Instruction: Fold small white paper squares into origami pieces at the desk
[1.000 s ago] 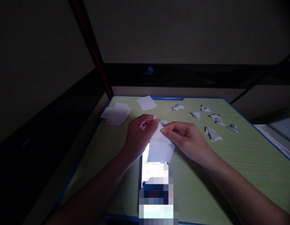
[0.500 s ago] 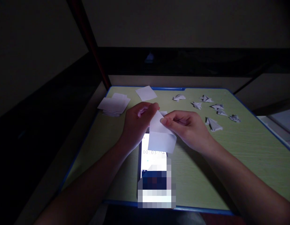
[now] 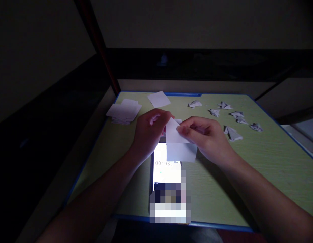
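Note:
Between my two hands is a small sheet of white paper, creased across its middle, held up above the table. My left hand pinches its upper left corner between thumb and fingers. On the upper right side, my right hand grips the sheet with the thumb in front; the fingers behind it are partly hidden. Beneath the paper lies a phone with a lit screen showing timer digits, some covered by the sheet. Its lower part is pixelated.
A stack of white paper sheets lies at the table's far left, and a single square sheet at the back. Several folded paper pieces are scattered at the back right. The green table has a blue edge.
The paper has shifted slightly to the right and turned a little between my hands. Both hands keep their grip on it. The whole view has moved slightly.

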Demonstrator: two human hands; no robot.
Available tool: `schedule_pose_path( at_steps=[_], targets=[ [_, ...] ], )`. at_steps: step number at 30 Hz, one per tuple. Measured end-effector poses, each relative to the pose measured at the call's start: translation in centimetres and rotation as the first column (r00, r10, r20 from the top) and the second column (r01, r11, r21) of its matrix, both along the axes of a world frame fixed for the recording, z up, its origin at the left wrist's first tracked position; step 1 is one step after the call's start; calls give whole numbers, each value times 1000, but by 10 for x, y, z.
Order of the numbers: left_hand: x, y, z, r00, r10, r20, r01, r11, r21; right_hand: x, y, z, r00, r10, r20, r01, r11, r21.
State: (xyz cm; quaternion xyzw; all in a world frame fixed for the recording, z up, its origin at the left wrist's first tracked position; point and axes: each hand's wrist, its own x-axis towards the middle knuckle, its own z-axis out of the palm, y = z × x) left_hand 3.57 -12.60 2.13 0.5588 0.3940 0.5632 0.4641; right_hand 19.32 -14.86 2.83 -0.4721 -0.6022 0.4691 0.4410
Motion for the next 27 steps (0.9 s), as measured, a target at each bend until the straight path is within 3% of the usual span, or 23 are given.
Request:
schedule_pose_path(
  at_steps=[7,20,27],
  targets=[
    [2,0,-1,998,-5,63,8,999,-46,-1,-1,2,1000,-2,13,1,1000,30],
    [8,-2,-6,1000,-18,2,18,998,66,-1,0,1,999,22,-38,-19,997,81],
    [7,-5,-1,997,-70,15,70,997,8,2,0,0,998,54,-40,-48,991,125]
  ],
)
